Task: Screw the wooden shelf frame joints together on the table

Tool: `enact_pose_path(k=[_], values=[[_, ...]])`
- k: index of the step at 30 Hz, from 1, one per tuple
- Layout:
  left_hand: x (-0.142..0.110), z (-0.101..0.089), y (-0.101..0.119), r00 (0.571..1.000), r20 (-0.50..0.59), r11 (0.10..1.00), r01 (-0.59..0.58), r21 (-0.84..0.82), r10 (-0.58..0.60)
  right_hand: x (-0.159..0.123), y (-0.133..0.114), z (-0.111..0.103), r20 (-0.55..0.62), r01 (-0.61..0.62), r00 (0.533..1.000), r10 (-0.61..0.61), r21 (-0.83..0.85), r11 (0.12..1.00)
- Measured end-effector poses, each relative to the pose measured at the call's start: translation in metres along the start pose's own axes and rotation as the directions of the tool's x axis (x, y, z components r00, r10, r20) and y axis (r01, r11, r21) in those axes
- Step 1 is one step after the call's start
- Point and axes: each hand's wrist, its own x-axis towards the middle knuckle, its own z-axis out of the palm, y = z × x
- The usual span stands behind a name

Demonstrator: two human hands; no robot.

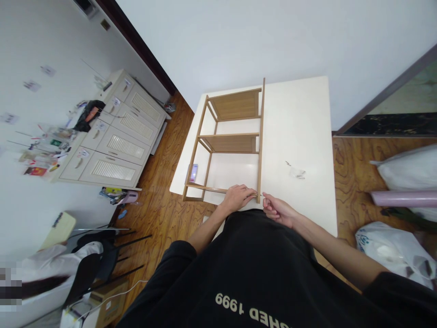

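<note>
A wooden shelf frame (261, 150) lies on the white table (297, 123), with slatted panels (235, 106) between its long sides. My left hand (238, 197) is closed on the crossbar at the frame's near end, its fingertips close to the right-hand side piece. Just outside that side piece, my right hand (277, 210) is closed, thumb and forefinger pinched. A tiny dark tip shows between these fingers and the wood, too small to name. To the right of the frame lie a small clear plastic bag (297, 173) and a short thin dark piece (288, 163).
A phone-like object (194, 173) lies by the frame's left side. A white cabinet (116, 136) with clutter on top stands at the left. Below it are a black chair (90, 269) and a seated person. White plastic bags (392, 250) and a pink roll (406, 198) lie at right.
</note>
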Motion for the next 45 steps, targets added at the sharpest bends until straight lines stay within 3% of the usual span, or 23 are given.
enact_pose_path(k=[4, 6, 8, 10, 13, 15, 18, 20, 23, 27, 29, 31, 32, 34, 35, 37, 41, 43, 45], values=[[0.0, -0.001, 0.001, 1.0, 0.001, 1.0, 0.01, -0.002, -0.01, -0.009, 0.005, 0.0, -0.024, 0.138, 0.989, -0.145, -0.198, 0.971], [0.0, -0.001, 0.001, 1.0, 0.004, 1.0, 0.008, -0.008, -0.008, -0.018, 0.008, -0.003, 0.003, 0.266, 0.957, -0.291, -0.415, 0.87], [0.0, -0.002, 0.001, 1.0, 0.008, 1.0, 0.007, -0.014, -0.007, -0.025, 0.01, -0.009, 0.029, 0.358, 0.89, -0.455, -0.661, 0.659], [0.0, -0.002, 0.001, 1.0, 0.012, 1.0, 0.013, -0.017, -0.013, -0.028, 0.009, -0.019, 0.112, 0.395, 0.795, -0.596, -0.841, 0.37], [0.0, -0.003, 0.001, 1.0, 0.022, 1.0, 0.021, -0.019, -0.021, -0.022, 0.005, -0.035, 0.373, 0.434, 0.659, -0.652, -0.898, -0.075], [-0.001, -0.004, 0.001, 0.999, 0.031, 1.0, 0.02, -0.023, -0.019, -0.015, 0.001, -0.043, 0.517, 0.428, 0.594, -0.616, -0.852, -0.302], [-0.001, -0.004, 0.001, 0.999, 0.038, 0.999, 0.026, -0.018, -0.026, -0.004, -0.005, -0.05, 0.612, 0.381, 0.549, -0.569, -0.79, -0.481], [-0.001, -0.003, 0.001, 0.999, 0.038, 0.999, 0.031, -0.013, -0.031, 0.002, -0.009, -0.052, 0.641, 0.395, 0.547, -0.539, -0.765, -0.509], [-0.001, -0.003, 0.001, 0.999, 0.044, 0.999, 0.029, -0.013, -0.029, 0.01, -0.013, -0.054, 0.612, 0.463, 0.591, -0.526, -0.791, -0.399], [0.001, -0.006, 0.003, 0.998, 0.051, 0.999, 0.036, -0.005, -0.035, 0.02, -0.019, -0.049, 0.484, 0.497, 0.702, -0.523, -0.858, -0.128], [0.002, -0.008, 0.003, 0.998, 0.053, 0.999, 0.034, -0.003, -0.034, 0.022, -0.019, -0.042, 0.363, 0.465, 0.739, -0.568, -0.884, 0.04], [0.002, -0.008, 0.004, 0.998, 0.056, 1.0, 0.031, -0.003, -0.031, 0.023, -0.016, -0.032, 0.165, 0.409, 0.777, -0.608, -0.866, 0.288], [0.002, -0.008, 0.004, 0.998, 0.058, 1.0, 0.03, -0.002, -0.03, 0.023, -0.014, -0.027, 0.048, 0.375, 0.814, -0.579, -0.805, 0.46], [0.002, -0.007, 0.003, 0.998, 0.063, 1.0, 0.027, 0.001, -0.027, 0.023, -0.01, -0.019, -0.117, 0.268, 0.91, -0.397, -0.566, 0.779], [0.002, -0.006, 0.003, 0.997, 0.069, 1.0, 0.026, 0.005, -0.026, 0.024, -0.008, -0.016, -0.136, 0.203, 0.948, -0.287, -0.436, 0.877], [0.002, -0.005, 0.003, 0.996, 0.083, 0.999, 0.034, 0.02, -0.036, 0.026, -0.007, -0.014, -0.103, 0.106, 0.985, -0.138, -0.27, 0.957], [0.003, -0.01, 0.006, 0.994, 0.105, 0.998, 0.032, 0.063, -0.038, 0.028, -0.006, -0.016, -0.086, 0.058, 0.993, -0.076, -0.198, 0.979], [0.003, -0.014, 0.009, 0.994, 0.111, 0.997, -0.017, 0.071, 0.009, 0.027, -0.004, -0.016, -0.158, 0.091, 0.979, -0.125, -0.209, 0.974], [0.005, -0.017, 0.011, 0.992, 0.119, 0.995, -0.051, 0.081, 0.041, 0.024, 0.001, -0.016, -0.269, 0.199, 0.92, -0.284, -0.303, 0.932]])
